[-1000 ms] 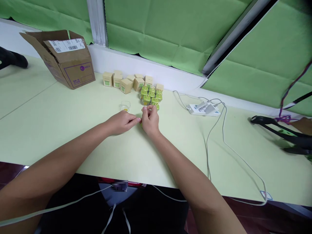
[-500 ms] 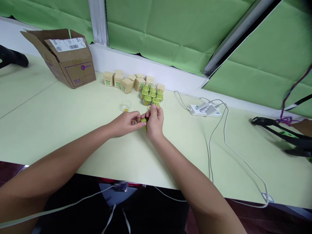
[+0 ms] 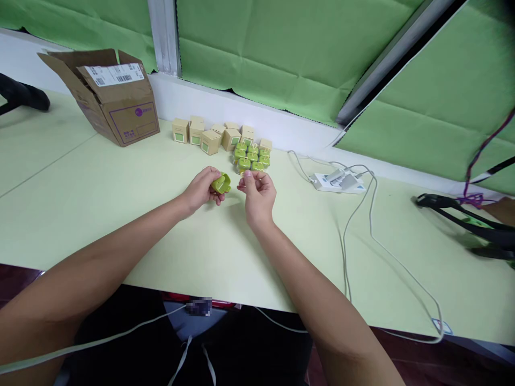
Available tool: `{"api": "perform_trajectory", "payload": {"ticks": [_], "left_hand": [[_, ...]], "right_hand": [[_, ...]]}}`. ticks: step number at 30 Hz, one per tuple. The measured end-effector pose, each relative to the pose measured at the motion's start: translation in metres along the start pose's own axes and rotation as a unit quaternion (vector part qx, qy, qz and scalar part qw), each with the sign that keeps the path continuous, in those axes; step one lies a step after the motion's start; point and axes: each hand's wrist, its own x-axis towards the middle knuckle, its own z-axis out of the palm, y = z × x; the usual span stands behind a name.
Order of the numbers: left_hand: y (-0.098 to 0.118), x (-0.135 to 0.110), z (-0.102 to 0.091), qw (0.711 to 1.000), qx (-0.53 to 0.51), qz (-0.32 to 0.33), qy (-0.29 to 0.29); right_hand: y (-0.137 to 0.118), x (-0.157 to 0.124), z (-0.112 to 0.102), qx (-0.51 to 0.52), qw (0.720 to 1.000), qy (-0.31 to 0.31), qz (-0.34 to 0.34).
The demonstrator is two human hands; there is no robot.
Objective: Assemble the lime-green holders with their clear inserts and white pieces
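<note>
My left hand (image 3: pixel 202 190) is closed around a small green lid (image 3: pixel 221 183), its hollow side turned toward me, a little above the table. Across from it, my right hand (image 3: pixel 259 193) pinches thumb against fingertips. A pale bit, perhaps a strap loop, shows at those fingertips, but I cannot make it out clearly. Just behind the right hand stand several small clear jars with green lids (image 3: pixel 252 156), grouped tightly, with pale loops on top. The clear cup is out of sight, possibly behind my left hand.
Several small brown cartons (image 3: pixel 210 141) stand at the back by the wall. A large open cardboard box (image 3: pixel 131 120) is at the back left. To the right lie a white power strip (image 3: pixel 338 182), trailing cables (image 3: pixel 372 214) and a black stand (image 3: pixel 462 214).
My hands have moved apart. The left one has shifted left and up with the green lid, turning its hollow side into view. The clear cup on the table no longer shows.
</note>
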Motion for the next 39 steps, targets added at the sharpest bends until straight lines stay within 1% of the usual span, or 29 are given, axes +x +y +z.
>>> {"api": "perform_trajectory", "payload": {"ticks": [2, 3, 5, 7, 9, 11, 14, 18, 23, 29, 31, 34, 36, 39], "left_hand": [[0.003, 0.002, -0.001, 0.999, -0.032, -0.005, 0.012], [0.004, 0.001, -0.001, 0.999, -0.041, -0.004, 0.015], [0.005, 0.000, -0.001, 0.999, -0.047, 0.003, 0.018], [0.005, -0.001, -0.001, 0.999, -0.039, 0.011, 0.015], [0.004, -0.003, 0.001, 1.000, -0.027, 0.014, 0.006], [0.003, -0.004, 0.002, 1.000, -0.012, 0.011, -0.008], [0.003, -0.005, 0.004, 1.000, 0.002, 0.007, -0.023], [0.003, -0.007, 0.005, 1.000, 0.003, 0.007, -0.021], [0.005, -0.008, 0.006, 0.999, 0.013, 0.016, -0.028], [0.003, -0.010, 0.008, 0.997, 0.044, 0.049, -0.046], [0.004, -0.011, 0.009, 0.997, 0.041, 0.053, -0.038], [0.005, -0.009, 0.009, 0.999, 0.032, 0.034, -0.028], [0.006, -0.007, 0.008, 0.999, 0.040, 0.028, -0.022], [0.004, -0.005, 0.004, 0.997, 0.062, 0.046, -0.008]], "right_hand": [[-0.005, -0.006, -0.001, -0.061, 0.994, -0.033, -0.082], [-0.008, -0.009, -0.001, -0.098, 0.986, -0.053, -0.127], [-0.012, -0.014, -0.001, -0.175, 0.959, -0.086, -0.204], [-0.013, -0.017, -0.001, -0.238, 0.934, -0.103, -0.248], [-0.012, -0.017, -0.001, -0.283, 0.916, -0.105, -0.263], [-0.010, -0.015, -0.001, -0.312, 0.905, -0.099, -0.270], [-0.006, -0.013, -0.002, -0.323, 0.899, -0.095, -0.279], [-0.005, -0.013, -0.003, -0.328, 0.898, -0.115, -0.271], [-0.007, -0.012, -0.004, -0.319, 0.902, -0.144, -0.253], [-0.004, -0.011, -0.004, -0.332, 0.905, -0.108, -0.245], [-0.002, -0.009, -0.005, -0.334, 0.904, -0.094, -0.250], [0.002, -0.005, -0.008, -0.335, 0.906, -0.072, -0.248], [0.003, -0.003, -0.010, -0.326, 0.912, -0.071, -0.241], [0.004, -0.002, -0.011, -0.309, 0.919, -0.078, -0.231]]}}
